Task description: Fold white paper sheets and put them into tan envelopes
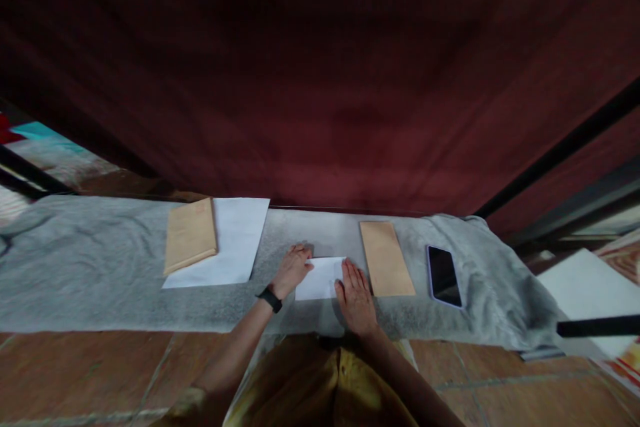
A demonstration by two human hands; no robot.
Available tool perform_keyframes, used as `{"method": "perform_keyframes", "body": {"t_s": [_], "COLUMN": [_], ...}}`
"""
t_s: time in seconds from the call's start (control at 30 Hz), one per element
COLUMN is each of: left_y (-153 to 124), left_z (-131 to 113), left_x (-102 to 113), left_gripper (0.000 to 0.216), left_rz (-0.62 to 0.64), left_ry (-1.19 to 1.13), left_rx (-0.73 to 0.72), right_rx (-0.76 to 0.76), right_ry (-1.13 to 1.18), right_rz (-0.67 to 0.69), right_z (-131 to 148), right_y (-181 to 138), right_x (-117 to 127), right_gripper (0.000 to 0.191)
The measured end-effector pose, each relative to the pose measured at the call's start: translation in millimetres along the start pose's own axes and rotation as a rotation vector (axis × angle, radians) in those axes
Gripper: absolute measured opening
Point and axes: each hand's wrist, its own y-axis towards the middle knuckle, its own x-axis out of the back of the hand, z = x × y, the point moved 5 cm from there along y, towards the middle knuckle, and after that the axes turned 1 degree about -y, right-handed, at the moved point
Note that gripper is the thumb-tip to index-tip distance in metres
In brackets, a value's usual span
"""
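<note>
A small piece of white paper [320, 283], apparently folded, lies in front of me on the grey cloth. My left hand [294, 268], with a black band on its wrist, is at the paper's far left corner; its fingers are bent and the thumb rests on the edge. Flat on the paper's right side lies my right hand [356, 295], fingers stretched out and holding nothing. Just right of it is a brown envelope [387, 259]. Farther left, a stack of brown envelopes [191, 235] partly covers larger white sheets [240, 240].
A phone [445, 276] with a pale purple case lies to the right on the grey cloth [100, 260]. Behind the cloth-covered surface hangs a dark red curtain-like sheet [325, 113]. Black bars [560, 147] stand at the sides. Brown floor tiles [90, 373] show below.
</note>
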Motion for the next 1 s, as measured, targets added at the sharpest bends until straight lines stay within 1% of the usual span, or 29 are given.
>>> {"method": "perform_keyframes", "body": {"t_s": [0.1, 0.13, 0.2, 0.27, 0.3, 0.33, 0.4, 0.47, 0.53, 0.6, 0.67, 0.83, 0.93, 1.0], "left_y": [-1, -2, -6, -16, -23, -31, -47, -65, -82, -94, -100, -96, -95, -98], "left_z": [-6, -8, -14, -22, -26, -29, -29, -23, -17, -10, -4, 3, 1, 1], "left_x": [16, 24, 41, 53, 53, 49, 28, 0, -24, -35, -35, -18, -18, -21], "left_gripper": [0.01, 0.012, 0.018, 0.021, 0.021, 0.022, 0.025, 0.028, 0.03, 0.035, 0.039, 0.037, 0.038, 0.043], "left_rz": [-0.052, -0.087, -0.197, -0.335, -0.36, -0.36, -0.315, -0.263, -0.225, -0.213, -0.191, -0.144, -0.118, -0.123], "left_ry": [-0.024, -0.032, -0.064, -0.122, -0.136, -0.131, -0.068, -0.003, 0.041, 0.054, 0.047, 0.001, -0.017, -0.046], "left_rx": [0.022, 0.035, 0.026, -0.074, -0.15, -0.22, -0.289, -0.308, -0.355, -0.354, -0.338, -0.27, -0.272, -0.242], "right_rx": [-0.065, -0.092, -0.147, -0.198, -0.215, -0.219, -0.194, -0.138, -0.078, -0.016, 0.041, 0.117, 0.159, 0.188], "right_ry": [0.17, 0.242, 0.379, 0.478, 0.511, 0.534, 0.558, 0.553, 0.53, 0.494, 0.444, 0.266, 0.186, 0.148], "right_rz": [-0.033, -0.053, -0.102, -0.156, -0.18, -0.195, -0.201, -0.177, -0.125, -0.062, -0.012, 0.077, 0.084, 0.074], "right_z": [-6, -9, -15, -21, -23, -24, -22, -16, -9, 1, 10, 29, 35, 37], "right_y": [1, 0, -1, -1, -1, -1, 0, 1, 0, -2, -3, 6, 13, 14], "right_x": [6, 9, 18, 28, 32, 36, 41, 41, 38, 33, 28, 11, 0, -6], "right_gripper": [0.057, 0.057, 0.056, 0.056, 0.056, 0.055, 0.053, 0.049, 0.046, 0.044, 0.044, 0.047, 0.048, 0.048]}}
